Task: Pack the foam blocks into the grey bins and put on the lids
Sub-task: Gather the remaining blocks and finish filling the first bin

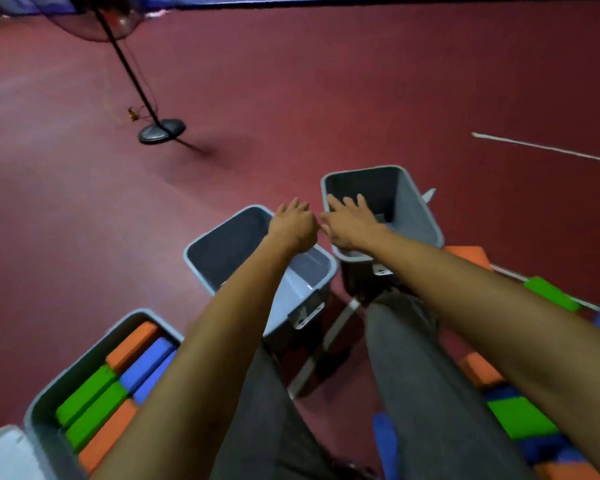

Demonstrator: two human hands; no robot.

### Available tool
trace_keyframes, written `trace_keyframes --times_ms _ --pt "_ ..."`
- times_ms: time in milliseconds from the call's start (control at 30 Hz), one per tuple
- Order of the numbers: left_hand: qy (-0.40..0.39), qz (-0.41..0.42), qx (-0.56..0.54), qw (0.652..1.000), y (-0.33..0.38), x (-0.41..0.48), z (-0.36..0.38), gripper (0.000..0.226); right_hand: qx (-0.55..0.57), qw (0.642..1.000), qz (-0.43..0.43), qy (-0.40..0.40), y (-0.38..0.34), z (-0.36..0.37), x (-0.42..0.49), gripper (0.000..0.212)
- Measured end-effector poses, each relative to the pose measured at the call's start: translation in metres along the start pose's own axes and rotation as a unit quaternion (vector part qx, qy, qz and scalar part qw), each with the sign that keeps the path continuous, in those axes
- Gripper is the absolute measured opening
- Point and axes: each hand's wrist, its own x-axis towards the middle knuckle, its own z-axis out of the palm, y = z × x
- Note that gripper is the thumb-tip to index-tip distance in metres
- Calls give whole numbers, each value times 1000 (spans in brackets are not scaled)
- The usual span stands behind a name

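Red floor; left hand grip unclear; loose foam blocks cropped right.

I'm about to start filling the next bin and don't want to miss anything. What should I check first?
1. The middle bin is open and empty: ok.
2. The right bin is empty: cannot tell, the right hand covers part of its inside.
3. The left bin is filled with foam blocks: ok; its lid is on: not ok.
4. The left hand and right hand hold no block: ok.
5. The loose blocks lie close by on the right: ok.
6. Lids are at hand: cannot tell; a pale shape at the bottom-left corner may be one.
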Motion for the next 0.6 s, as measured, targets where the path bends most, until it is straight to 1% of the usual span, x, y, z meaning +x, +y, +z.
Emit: trace_keyframes --times_ms 100,167,233,267,333,400,500,600 --pt "51 62 -6 997 59 33 -12 43 -9 997 70 -19 60 7 -22 36" --pt "56 92 17 994 97 51 -18 45 -15 992 119 -28 97 11 -40 34" --pt "32 114 15 993 134 65 -20 48 -9 986 162 -26 131 17 -60 37" --pt "12 127 11 992 152 70 -21 54 0 983 179 -28 147 23 -71 42" --pt "-19 156 16 987 190 78 -20 65 22 977 207 -46 175 37 -95 59" --pt "-28 183 17 983 227 86 -16 72 31 970 232 -64 201 55 -119 68" --pt "-38 211 14 977 282 97 -6 75 41 958 271 -84 236 85 -153 68" --pt "-73 240 25 968 335 101 6 79 52 943 311 -111 267 115 -187 67"
